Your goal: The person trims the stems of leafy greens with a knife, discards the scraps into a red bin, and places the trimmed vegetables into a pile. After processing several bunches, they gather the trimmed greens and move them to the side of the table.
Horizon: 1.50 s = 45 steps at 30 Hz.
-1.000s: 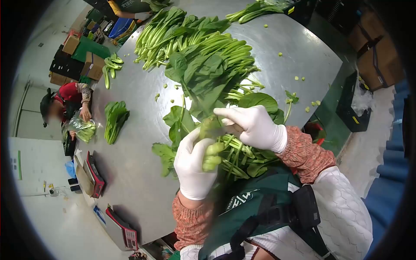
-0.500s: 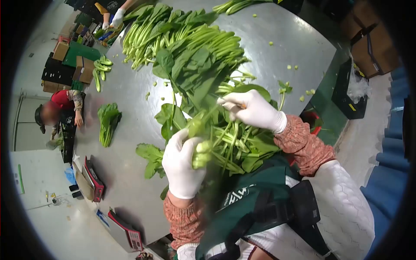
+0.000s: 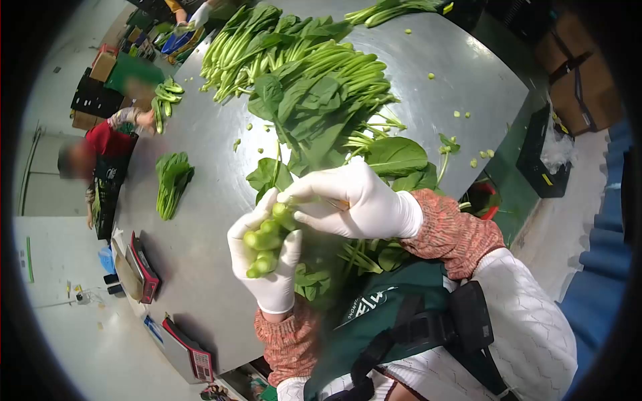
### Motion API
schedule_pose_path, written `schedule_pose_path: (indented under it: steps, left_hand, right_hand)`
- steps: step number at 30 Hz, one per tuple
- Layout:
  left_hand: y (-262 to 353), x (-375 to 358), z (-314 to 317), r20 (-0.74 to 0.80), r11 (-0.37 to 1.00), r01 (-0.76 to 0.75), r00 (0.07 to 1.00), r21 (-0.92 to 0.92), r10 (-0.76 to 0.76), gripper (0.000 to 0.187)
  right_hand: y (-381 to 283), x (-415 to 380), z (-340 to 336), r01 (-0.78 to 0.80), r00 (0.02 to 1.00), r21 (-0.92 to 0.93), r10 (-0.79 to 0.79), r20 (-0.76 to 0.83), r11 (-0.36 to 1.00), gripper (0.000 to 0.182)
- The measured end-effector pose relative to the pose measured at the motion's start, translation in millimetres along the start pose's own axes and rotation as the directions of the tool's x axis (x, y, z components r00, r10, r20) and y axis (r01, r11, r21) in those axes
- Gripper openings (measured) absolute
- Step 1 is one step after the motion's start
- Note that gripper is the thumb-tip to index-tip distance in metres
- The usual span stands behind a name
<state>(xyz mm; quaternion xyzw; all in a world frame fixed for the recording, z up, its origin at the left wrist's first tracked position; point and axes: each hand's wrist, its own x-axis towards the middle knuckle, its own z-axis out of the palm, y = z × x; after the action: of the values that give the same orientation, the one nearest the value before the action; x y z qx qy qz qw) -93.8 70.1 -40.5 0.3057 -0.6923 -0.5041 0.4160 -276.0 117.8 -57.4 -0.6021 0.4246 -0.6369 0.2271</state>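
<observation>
My left hand [image 3: 267,260], in a white glove, is wrapped round a small bunch of green stems [image 3: 266,239], whose pale cut ends face up. Its leaves are hidden below the hand. My right hand [image 3: 354,200], also gloved, has its fingertips at the top stem end; a small brownish thing, too little to make out, shows between its fingers. Beyond my hands lies a large heap of leafy greens [image 3: 314,100] on the metal table [image 3: 221,154]. Loose leaves and stalks [image 3: 398,157] lie beside and under my right hand.
A separate bunch [image 3: 174,185] and two red-edged scales [image 3: 144,267] [image 3: 190,351] are at the left. A co-worker in red [image 3: 110,144] reaches toward more greens [image 3: 166,100]. Another person's gloved hand [image 3: 199,16] shows at the top. A black crate [image 3: 542,154] stands right.
My left hand has turned so the stem ends face up, and my right hand has moved left and down to meet them. The co-worker in red has reached toward the greens at the table edge.
</observation>
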Motion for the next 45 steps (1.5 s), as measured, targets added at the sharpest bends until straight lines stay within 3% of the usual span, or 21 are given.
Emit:
schedule_pose_path:
  steps: [3, 4, 5, 8, 9, 11, 12, 13, 16, 19, 22, 23, 24, 27, 29, 30, 33, 35, 37, 38, 45]
  left_hand:
    - [-1.2, 7.8, -1.4, 0.038, 0.999, 0.006, 0.999, -0.046, -0.004, 0.083]
    - [10.7, 8.5, -2.0, 0.079, 0.986, 0.166, 0.983, -0.025, -0.164, 0.084]
    - [-2.9, 12.5, -6.5, 0.097, 0.975, -0.038, 0.995, 0.22, 0.017, 0.066]
    - [-2.2, 24.0, -22.5, 0.101, 0.941, 0.015, 0.993, 0.338, -0.052, 0.042]
    - [-13.0, 36.5, -37.8, 0.106, 0.908, -0.212, 0.977, 0.362, 0.186, 0.041]
    - [-4.0, 47.2, -76.6, -0.213, 0.987, 0.146, 0.964, -0.065, -0.157, 0.036]
    - [-10.9, 57.4, -103.5, -0.295, 0.942, 0.108, 0.933, -0.317, -0.206, 0.038]
    - [-25.9, 66.9, -135.8, -0.358, 0.838, 0.034, 0.894, -0.545, -0.269, 0.04]
    - [-100.5, 77.8, -248.5, -0.467, 0.657, -0.025, 0.723, -0.754, -0.509, 0.039]
    - [-175.4, 88.2, -314.2, -0.505, 0.505, -0.081, 0.294, -0.859, -0.812, 0.035]
    - [-264.9, 83.4, -389.0, -0.502, 0.495, -0.096, 0.247, -0.864, -0.829, 0.039]
    - [-279.8, 94.2, -405.4, -0.515, 0.512, -0.075, 0.227, -0.856, -0.827, 0.038]
    - [-291.6, 105.9, -419.6, -0.527, 0.528, -0.054, 0.206, -0.847, -0.825, 0.037]
    - [-333.4, 129.7, -466.0, -0.572, 0.588, -0.005, 0.242, -0.809, -0.784, 0.062]
    - [-294.3, 162.9, -434.7, -0.495, 0.494, -0.032, 0.052, -0.869, -0.867, 0.084]
    - [-295.7, 162.2, -422.1, -0.507, 0.505, -0.052, 0.114, -0.862, -0.854, 0.115]
    - [-314.0, 139.2, -417.8, -0.482, 0.572, 0.21, 0.358, -0.793, -0.8, 0.116]
    - [-309.7, 122.7, -401.7, -0.53, 0.587, 0.232, 0.266, -0.776, -0.805, 0.1]
    - [-315.2, 89.5, -401.7, -0.517, 0.629, 0.327, 0.37, -0.706, -0.772, 0.057]
    - [-320.2, 86.1, -396.4, -0.494, 0.523, 0.298, 0.173, -0.798, -0.852, 0.044]
    - [-271.5, 48.3, -310.4, -0.407, 0.673, 0.592, 0.535, -0.444, -0.74, 0.054]
  right_hand:
    - [-5.2, 7.7, -1.5, 0.085, 0.996, -0.053, -0.084, 0.012, 0.995, 0.024]
    - [-2.2, 7.0, -1.3, 0.069, 0.998, -0.136, -0.067, 0.022, 0.988, 0.022]
    - [1.1, 5.1, -2.4, 0.057, 0.998, -0.215, -0.051, 0.033, 0.975, 0.021]
    - [-4.8, 12.0, -17.7, 0.011, 1.0, -0.308, -0.017, -0.017, 0.951, 0.019]
    - [-5.3, 11.5, -24.8, -0.071, 0.994, -0.291, 0.042, -0.104, 0.954, 0.019]
    - [-15.7, 11.2, -49.6, -0.429, 0.872, 0.169, 0.456, -0.179, 0.887, 0.025]
    - [-18.3, 12.3, -66.4, -0.566, 0.805, 0.202, 0.589, -0.074, 0.799, 0.028]
    - [-10.5, 10.5, -74.6, -0.618, 0.779, 0.104, 0.625, -0.05, 0.779, 0.035]
    - [32.8, -15.5, -90.2, -0.649, 0.748, -0.373, 0.645, -0.157, 0.663, 0.055]
    - [65.3, -48.9, -109.9, -0.744, 0.663, -0.196, 0.667, -0.34, 0.639, 0.047]
    - [57.4, -38.1, -118.2, -0.857, 0.506, -0.18, 0.724, -0.469, 0.483, 0.038]
    - [74.2, -51.8, -126.1, -0.788, 0.602, -0.246, 0.624, -0.498, 0.564, 0.037]
    - [78.2, -52.2, -129.6, -0.832, 0.543, -0.212, 0.67, -0.507, 0.513, 0.037]
    - [80.8, -26.7, -114.8, -0.892, 0.435, -0.142, 0.724, -0.535, 0.43, 0.038]
    - [92.4, -29.4, -115.2, -0.879, 0.468, -0.194, 0.713, -0.522, 0.435, 0.037]
    - [99.2, -33.9, -118.6, -0.856, 0.515, -0.257, 0.697, -0.5, 0.449, 0.037]
    - [110.6, -37.9, -120.6, -0.837, 0.546, -0.282, 0.689, -0.477, 0.468, 0.038]
    - [117.1, -38.1, -124.0, -0.836, 0.549, -0.292, 0.68, -0.487, 0.466, 0.034]
    - [113.7, -15.8, -116.6, -0.806, 0.589, -0.298, 0.645, -0.486, 0.511, 0.031]
    - [120.6, -18.5, -131.0, -0.786, 0.618, -0.373, 0.621, -0.482, 0.493, 0.032]
    - [199.6, 43.7, -192.4, -0.63, 0.775, -0.509, 0.437, -0.456, 0.587, 0.032]
